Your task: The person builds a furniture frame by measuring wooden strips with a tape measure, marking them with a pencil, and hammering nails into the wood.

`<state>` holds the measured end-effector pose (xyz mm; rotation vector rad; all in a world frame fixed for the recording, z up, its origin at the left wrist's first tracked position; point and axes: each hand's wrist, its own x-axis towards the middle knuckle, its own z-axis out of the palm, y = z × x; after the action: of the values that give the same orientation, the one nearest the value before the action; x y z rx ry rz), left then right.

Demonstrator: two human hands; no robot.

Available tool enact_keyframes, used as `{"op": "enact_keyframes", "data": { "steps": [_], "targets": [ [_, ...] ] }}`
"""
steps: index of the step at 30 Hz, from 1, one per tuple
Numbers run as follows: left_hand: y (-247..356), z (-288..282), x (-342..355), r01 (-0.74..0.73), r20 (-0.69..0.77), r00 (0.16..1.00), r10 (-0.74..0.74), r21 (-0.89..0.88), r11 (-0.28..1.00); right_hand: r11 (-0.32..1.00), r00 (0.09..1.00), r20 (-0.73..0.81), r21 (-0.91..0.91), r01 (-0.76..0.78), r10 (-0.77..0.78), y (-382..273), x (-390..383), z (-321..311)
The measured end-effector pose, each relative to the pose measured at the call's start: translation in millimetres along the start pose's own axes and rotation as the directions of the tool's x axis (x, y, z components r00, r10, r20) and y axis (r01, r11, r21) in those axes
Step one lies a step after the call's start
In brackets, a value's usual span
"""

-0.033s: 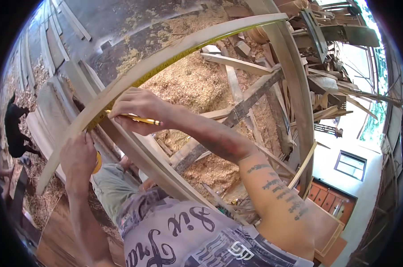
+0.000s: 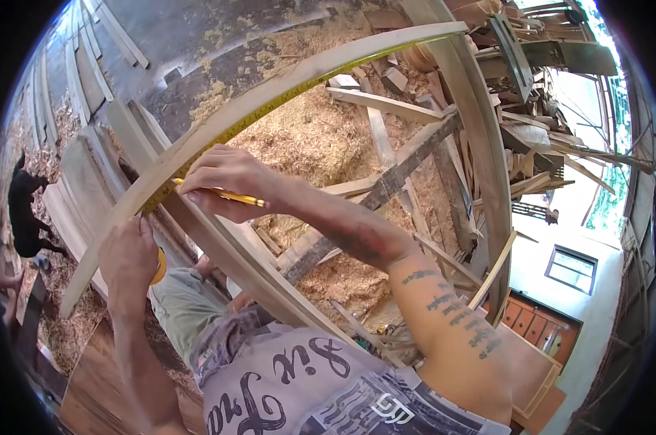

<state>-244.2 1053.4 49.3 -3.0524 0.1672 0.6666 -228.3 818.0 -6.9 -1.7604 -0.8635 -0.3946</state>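
Observation:
A long pale wooden strip spans the view from lower left to upper right, lying across thicker beams. Along its near edge runs the extended blade of a yellow tape measure. My left hand is closed around the tape measure at the strip's left part; only a bit of the yellow case shows past the palm. Between the fingers of my right hand is a yellow pencil, its tip at the tape and strip edge just right of my left hand.
Under the strip, a wooden beam runs toward my body, and another beam stands at right. Sawdust and offcuts cover the ground between. A black dog is at far left, near stacked boards. Scrap lumber piles up at right.
My right hand has shifted very slightly, and the pencil's rear end has dipped a little to the right. My left hand, the tape and the strip stay nearly in place.

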Motion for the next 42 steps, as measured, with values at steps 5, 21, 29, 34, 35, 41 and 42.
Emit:
{"op": "enact_keyframes", "data": {
  "steps": [5,21,29,34,35,41,42],
  "targets": [
    [-1.9,3.7,-1.6,0.002,-0.041,0.999,-0.003,-0.03,1.0,0.975,0.741,-0.671,-0.184,-0.121,-0.035,10.4,-52.8,-12.7],
    [1.7,0.7,0.7,0.011,-0.012,1.0,-0.011,-0.055,0.998,0.52,-0.059,-0.556,0.806,-0.282,0.829,114.4,-58.3,-197.1],
    [-21.9,5.9,-10.4,-0.267,-0.119,0.959,0.258,-0.061,0.962,0.459,-0.038,-0.507,0.807,-0.373,0.861,127.5,-69.0,-212.6],
    [-10.8,2.3,-0.2,-0.193,-0.069,0.979,0.19,-0.044,0.98,0.508,-0.027,-0.546,0.795,-0.332,0.837,147.9,-85.8,-223.0],
    [-12.9,4.2,-1.1,-0.15,-0.077,0.987,0.144,-0.094,0.984,0.506,-0.041,-0.546,0.799,-0.326,0.837,144.6,-79.2,-215.3],
    [-13.1,9.4,-4.9,-0.091,-0.112,0.99,0.08,-0.101,0.991,0.606,-0.109,-0.727,0.637,-0.477,0.678,115.2,-61.3,-172.5],
    [-14.7,9.0,-5.3,-0.093,-0.098,0.992,0.083,-0.103,0.99,0.664,-0.12,-0.845,0.489,-0.566,0.521,106.8,-58.3,-163.2]
  ]
}}
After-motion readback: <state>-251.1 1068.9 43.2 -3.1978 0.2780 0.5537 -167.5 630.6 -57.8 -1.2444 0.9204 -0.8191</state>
